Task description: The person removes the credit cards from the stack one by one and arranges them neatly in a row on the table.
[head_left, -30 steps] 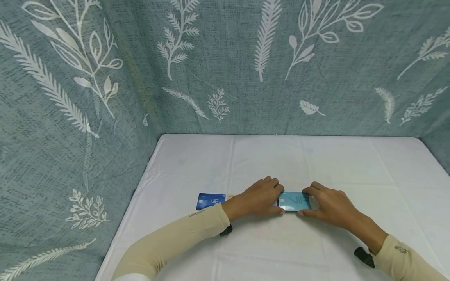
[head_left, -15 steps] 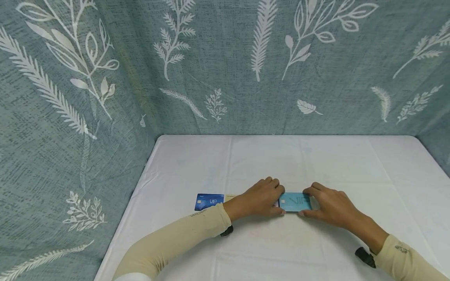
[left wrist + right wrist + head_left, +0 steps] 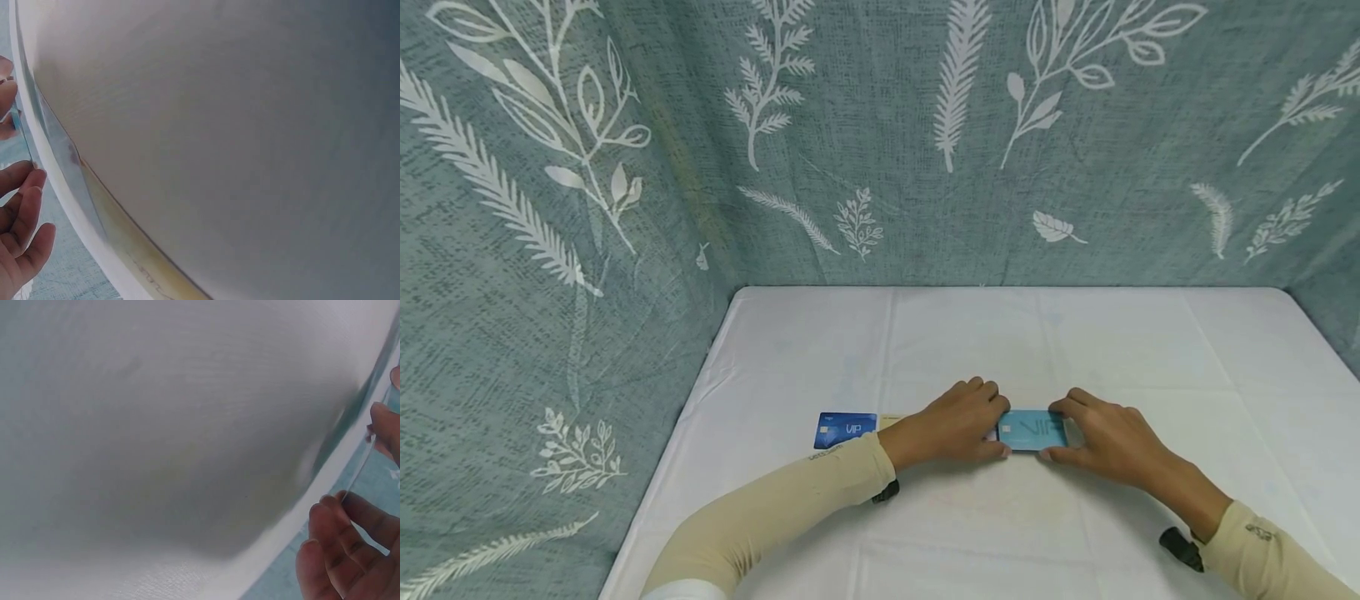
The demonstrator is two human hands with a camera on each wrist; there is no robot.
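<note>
A teal card [image 3: 1032,430] printed "VIP" lies level between my two hands, close over the table. My left hand [image 3: 951,423] pinches its left end, fingertips at the far edge and thumb at the near edge. At its right end my right hand [image 3: 1108,437] pinches it the same way. To the left lie a blue "VIP" card [image 3: 845,429] and a yellow card [image 3: 891,419], the latter mostly hidden by my left hand. A sliver of a pale card [image 3: 992,435] shows beside the teal one. In the left wrist view the yellow card [image 3: 128,237] appears along the table's surface.
A white cloth [image 3: 970,533] covers the table, with faint creases. Teal leaf-patterned curtains [image 3: 880,150] hang behind it and down the left side. Dark wrist-worn devices [image 3: 1182,549] sit under both forearms, near the beige sleeves [image 3: 775,508].
The hands and the teal card shift very slightly right in the head view, while the blue card and the background drift slightly left. Both grips stay the same.
</note>
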